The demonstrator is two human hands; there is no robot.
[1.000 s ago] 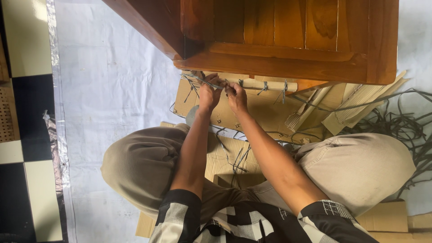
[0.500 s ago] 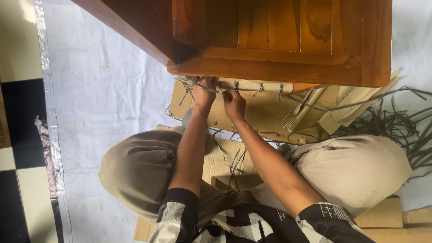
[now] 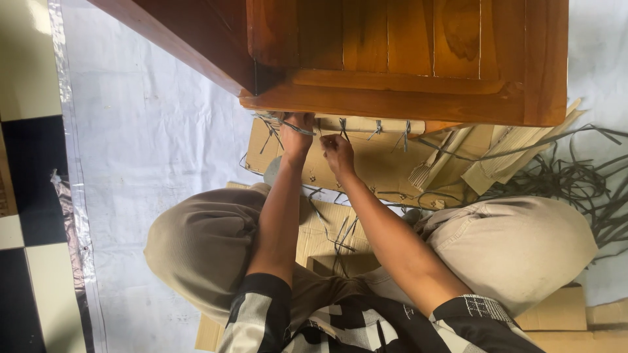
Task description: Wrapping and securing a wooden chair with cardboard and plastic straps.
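Tying neatly calls for tension – the left hand (image 3: 296, 135) pinches the grey strap (image 3: 288, 124) against the cardboard-wrapped rail (image 3: 366, 124), while the right hand (image 3: 338, 153) closes on its loose end.

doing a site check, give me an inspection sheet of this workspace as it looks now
surface: white plastic sheet on the floor, flattened cardboard on top.
job's things: wooden cabinet; cardboard-wrapped rail beneath it, tied with grey straps.
clutter: loose grey strapping piled at right; cardboard offcuts.
hands: left hand grips a strap at the rail; right hand pinches beside it, what it pinches is unclear.
cables: nothing seen.
surroundings: black and cream floor tiles at left; person crouches in tan trousers.
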